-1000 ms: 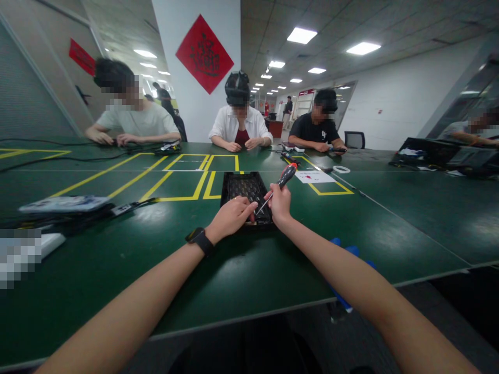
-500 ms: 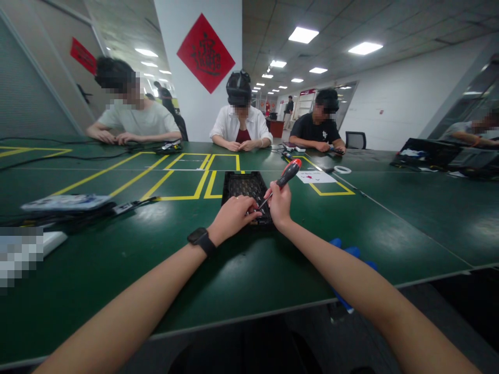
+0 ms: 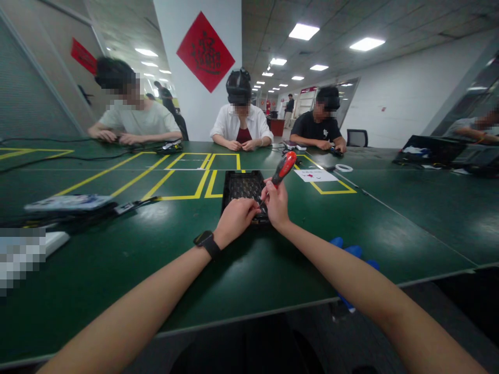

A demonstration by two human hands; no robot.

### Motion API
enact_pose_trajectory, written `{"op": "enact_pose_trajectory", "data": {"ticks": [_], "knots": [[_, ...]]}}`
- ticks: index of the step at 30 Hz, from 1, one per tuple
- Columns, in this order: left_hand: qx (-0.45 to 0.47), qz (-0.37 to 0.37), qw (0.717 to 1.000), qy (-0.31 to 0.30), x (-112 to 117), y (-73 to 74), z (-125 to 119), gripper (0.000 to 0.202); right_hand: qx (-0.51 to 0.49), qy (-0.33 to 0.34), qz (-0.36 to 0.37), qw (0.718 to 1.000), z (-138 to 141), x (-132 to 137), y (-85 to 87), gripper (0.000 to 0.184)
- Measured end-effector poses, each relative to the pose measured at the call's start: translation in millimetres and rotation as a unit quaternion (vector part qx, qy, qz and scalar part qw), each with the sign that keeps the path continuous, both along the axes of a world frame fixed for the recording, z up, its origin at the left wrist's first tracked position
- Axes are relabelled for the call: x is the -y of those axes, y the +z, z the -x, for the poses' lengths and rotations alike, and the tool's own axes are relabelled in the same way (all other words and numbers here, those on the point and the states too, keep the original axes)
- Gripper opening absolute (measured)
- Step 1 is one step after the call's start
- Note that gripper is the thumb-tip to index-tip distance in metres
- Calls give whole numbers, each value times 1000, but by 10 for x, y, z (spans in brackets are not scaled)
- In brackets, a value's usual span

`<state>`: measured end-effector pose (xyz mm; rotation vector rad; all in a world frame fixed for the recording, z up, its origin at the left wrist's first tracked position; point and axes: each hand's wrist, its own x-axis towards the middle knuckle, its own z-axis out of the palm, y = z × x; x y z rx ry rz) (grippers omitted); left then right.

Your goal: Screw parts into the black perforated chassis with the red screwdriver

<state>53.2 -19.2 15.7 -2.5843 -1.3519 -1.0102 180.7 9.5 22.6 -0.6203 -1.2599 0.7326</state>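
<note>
A screwdriver (image 3: 285, 167) with a red and dark grey handle is in my right hand (image 3: 276, 206). Its handle leans up and away, and the thin shaft points down to the left. My left hand (image 3: 236, 219) has thumb and fingertips pinched together close to the shaft's lower end; whatever they hold is too small to make out. Both hands are over the near half of a black open case (image 3: 245, 182), which lies flat on the green table (image 3: 249, 280). Small parts and a patterned inside show in the case, partly hidden by my fingers.
Flat devices (image 3: 70, 202) and dark cables lie at the left. A blue finger-shaped item (image 3: 353, 252) is partly beneath my right forearm. Beyond the case are yellow tape outlines, a white sheet (image 3: 315, 175) and a white ring (image 3: 343, 168). Several people sit across the table.
The screwdriver has tipped more upright, its handle shifting left and nearer. My right hand has moved slightly left, closer to my left fingertips.
</note>
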Motion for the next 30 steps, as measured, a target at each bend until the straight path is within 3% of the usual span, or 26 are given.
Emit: {"op": "enact_pose_trajectory", "data": {"ticks": [4,14,24,30], "knots": [[-7,-6,1000,-14,9,15,-16,14,31,28,-14,999,-10,56,7,23],[20,13,1000,8,9,19,-7,12,48,1,-20,999,4,66,11,22],[-48,-5,999,4,17,33,-23,12,37,61,16,997,-8,83,32,31],[-35,-9,999,15,49,39,-39,11,33,67,22,997,0,79,21,33]]}}
